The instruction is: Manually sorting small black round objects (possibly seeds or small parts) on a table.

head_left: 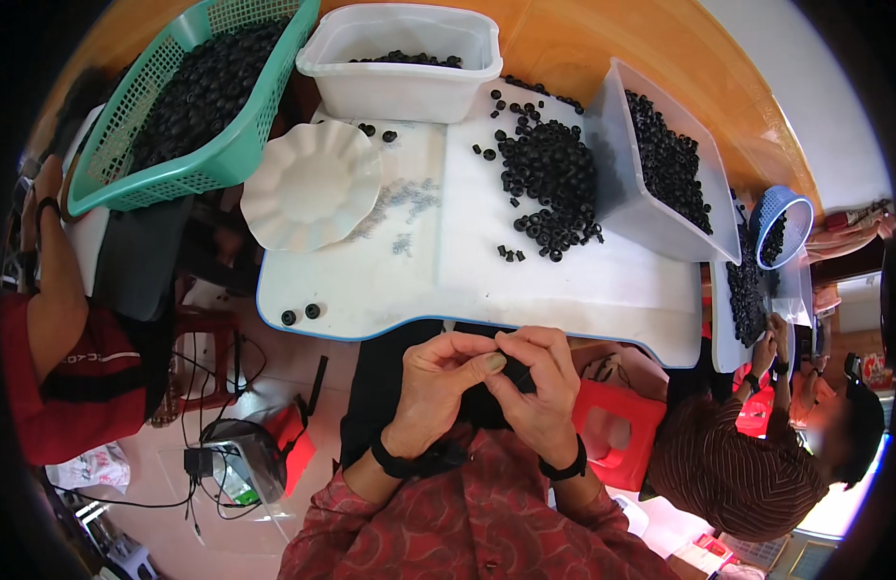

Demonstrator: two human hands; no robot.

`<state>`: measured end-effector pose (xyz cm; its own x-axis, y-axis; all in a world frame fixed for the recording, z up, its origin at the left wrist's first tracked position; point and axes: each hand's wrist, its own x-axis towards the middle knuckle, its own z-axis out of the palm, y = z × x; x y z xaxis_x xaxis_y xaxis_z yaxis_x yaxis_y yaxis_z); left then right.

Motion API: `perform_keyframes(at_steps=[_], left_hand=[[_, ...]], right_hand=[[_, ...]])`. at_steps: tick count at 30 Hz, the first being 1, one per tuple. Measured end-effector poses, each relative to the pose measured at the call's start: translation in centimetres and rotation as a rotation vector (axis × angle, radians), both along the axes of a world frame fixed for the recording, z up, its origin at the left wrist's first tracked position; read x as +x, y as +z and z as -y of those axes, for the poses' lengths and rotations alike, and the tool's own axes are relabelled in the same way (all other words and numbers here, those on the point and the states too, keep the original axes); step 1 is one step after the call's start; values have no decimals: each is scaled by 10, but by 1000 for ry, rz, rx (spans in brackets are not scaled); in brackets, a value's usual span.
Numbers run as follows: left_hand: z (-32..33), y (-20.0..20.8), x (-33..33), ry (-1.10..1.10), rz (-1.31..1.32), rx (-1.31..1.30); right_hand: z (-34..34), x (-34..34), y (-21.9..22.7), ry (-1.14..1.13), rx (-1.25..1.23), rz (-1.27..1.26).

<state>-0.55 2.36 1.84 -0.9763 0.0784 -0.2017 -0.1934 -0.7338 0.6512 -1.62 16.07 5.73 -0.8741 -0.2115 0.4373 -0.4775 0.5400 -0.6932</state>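
Observation:
My left hand [444,379] and my right hand [539,382] meet just off the front edge of the white table [564,300]. Thumbs and forefingers are pinched together at the tips. What lies between them is hidden by the fingers and the dark background. Beyond my hands, a loose heap of small black round parts [549,169] spreads over the table's right half. Two black round parts [301,314] sit at the front left edge. Many tiny greyish bits [404,201] are scattered beside a pale scalloped dish [313,184].
A green mesh basket [192,174] of black parts stands far left, a white tub [400,92] at the back, and a translucent bin [617,184] at right. A co-worker in a striped top [738,464] works at right; a person's arm [61,271] shows left. A red stool [617,411] stands nearby.

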Motion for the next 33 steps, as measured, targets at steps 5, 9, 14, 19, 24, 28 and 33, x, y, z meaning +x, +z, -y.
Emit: perform_keyframes(at_steps=[5, 9, 14, 19, 24, 28, 33], left_hand=[[-1, 2, 1, 2, 23, 31], [-3, 2, 1, -2, 41, 26], [-2, 1, 0, -32, 31, -35], [12, 13, -5, -168, -46, -130], [26, 3, -9, -222, -381, -278], [23, 5, -9, -202, -340, -206], [23, 12, -12, -271, -259, -108]], right_hand=[[0, -2, -4, -24, 23, -51], [-3, -2, -6, -23, 29, -74], [-4, -1, -10, -35, 10, -59], [-8, 2, -7, -24, -62, 18], [-9, 3, -5, -10, -74, 45], [-6, 3, -3, 9, -98, 56], [-8, 4, -2, 29, -97, 74]])
